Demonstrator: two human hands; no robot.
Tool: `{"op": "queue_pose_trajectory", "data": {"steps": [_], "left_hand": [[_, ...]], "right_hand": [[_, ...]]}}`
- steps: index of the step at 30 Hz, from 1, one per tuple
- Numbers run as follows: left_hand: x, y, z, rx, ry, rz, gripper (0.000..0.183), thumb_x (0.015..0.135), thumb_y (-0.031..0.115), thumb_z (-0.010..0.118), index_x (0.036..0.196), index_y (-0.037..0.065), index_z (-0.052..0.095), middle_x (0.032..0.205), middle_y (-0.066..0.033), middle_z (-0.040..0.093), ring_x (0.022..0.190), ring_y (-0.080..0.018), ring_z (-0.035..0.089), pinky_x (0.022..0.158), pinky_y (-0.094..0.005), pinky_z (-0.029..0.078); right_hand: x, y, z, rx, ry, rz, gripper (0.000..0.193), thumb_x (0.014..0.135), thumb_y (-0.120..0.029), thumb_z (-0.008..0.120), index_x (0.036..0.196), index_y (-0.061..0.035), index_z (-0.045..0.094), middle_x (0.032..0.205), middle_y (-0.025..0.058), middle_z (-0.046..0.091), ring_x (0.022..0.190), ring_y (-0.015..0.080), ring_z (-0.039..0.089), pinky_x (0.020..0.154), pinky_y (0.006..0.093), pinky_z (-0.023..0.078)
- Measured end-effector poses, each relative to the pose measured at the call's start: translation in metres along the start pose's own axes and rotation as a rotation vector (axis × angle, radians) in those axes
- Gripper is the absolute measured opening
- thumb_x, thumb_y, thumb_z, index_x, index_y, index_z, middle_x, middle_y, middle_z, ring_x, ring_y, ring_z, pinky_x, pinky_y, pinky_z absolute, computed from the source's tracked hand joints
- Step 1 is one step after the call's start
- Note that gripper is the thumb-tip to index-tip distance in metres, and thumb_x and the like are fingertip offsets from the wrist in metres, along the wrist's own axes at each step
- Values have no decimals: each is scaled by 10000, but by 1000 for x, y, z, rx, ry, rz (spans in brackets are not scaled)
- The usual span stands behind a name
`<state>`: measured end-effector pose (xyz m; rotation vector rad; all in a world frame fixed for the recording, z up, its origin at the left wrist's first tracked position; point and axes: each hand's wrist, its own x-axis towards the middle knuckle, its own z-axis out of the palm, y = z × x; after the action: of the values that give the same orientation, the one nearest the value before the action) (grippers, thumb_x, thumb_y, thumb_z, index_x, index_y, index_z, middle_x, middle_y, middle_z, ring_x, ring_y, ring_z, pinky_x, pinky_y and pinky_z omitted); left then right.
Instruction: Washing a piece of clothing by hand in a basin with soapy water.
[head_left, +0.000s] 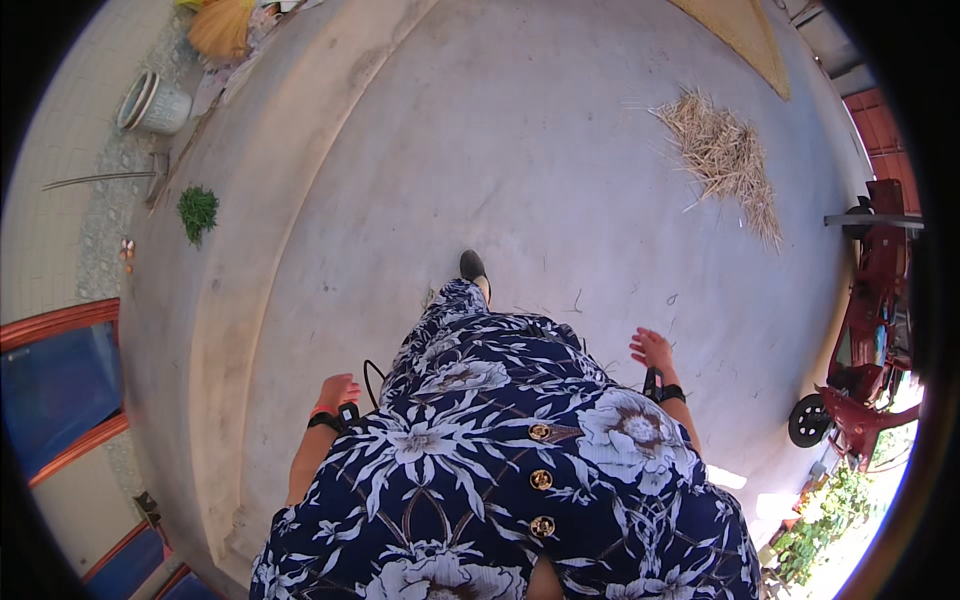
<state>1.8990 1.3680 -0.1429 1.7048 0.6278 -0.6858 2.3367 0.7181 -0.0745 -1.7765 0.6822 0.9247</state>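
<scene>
My left hand (338,391) hangs beside my left hip over the concrete floor (430,160); it holds nothing, with its fingers loosely stretched. On the other side, my right hand (652,348) is held out from my body, empty, its fingers apart. Each wrist wears a dark band with a small device. A thin black loop stands out next to my left hand. Below me, one dark shoe (473,265) is forward on the floor under my blue floral clothing (440,430). Neither hand touches any object.
Dry straw (720,160) lies in a heap ahead on the right. A green bunch of leaves (198,213) sits on the left ledge, near a white bucket (160,106). A red motor vehicle (865,390) stands at the right edge. Blue panels with orange frames (62,385) line the left wall.
</scene>
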Motion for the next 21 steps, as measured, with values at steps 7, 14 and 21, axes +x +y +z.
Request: {"op": "queue_pose_trajectory", "data": {"steps": [7, 14, 21], "left_hand": [[205, 411, -161, -269, 278, 55, 457, 874, 376, 558, 1196, 52, 547, 1084, -72, 620, 982, -159, 581, 811, -308, 463], [253, 893, -260, 56, -318, 1400, 661, 917, 538, 355, 1250, -18, 485, 1163, -150, 580, 1104, -236, 535, 975, -366, 369], [311, 1078, -296, 152, -591, 1489, 890, 877, 662, 51, 1310, -29, 406, 1197, -198, 549, 1171, -268, 498, 1068, -356, 274]], "right_hand": [[34, -42, 25, 93, 6, 236, 314, 891, -201, 536, 1184, -89, 541, 1006, 73, 629, 825, 179, 634, 662, 317, 539], [216, -8, -93, -195, -5, 162, 331, 915, -192, 503, 1224, -74, 523, 1094, 71, 618, 901, 199, 621, 715, 317, 524], [276, -370, -2, 150, 53, 104, 348, 891, -183, 523, 1217, -61, 512, 1089, 137, 601, 891, 242, 629, 695, 355, 541]]}}
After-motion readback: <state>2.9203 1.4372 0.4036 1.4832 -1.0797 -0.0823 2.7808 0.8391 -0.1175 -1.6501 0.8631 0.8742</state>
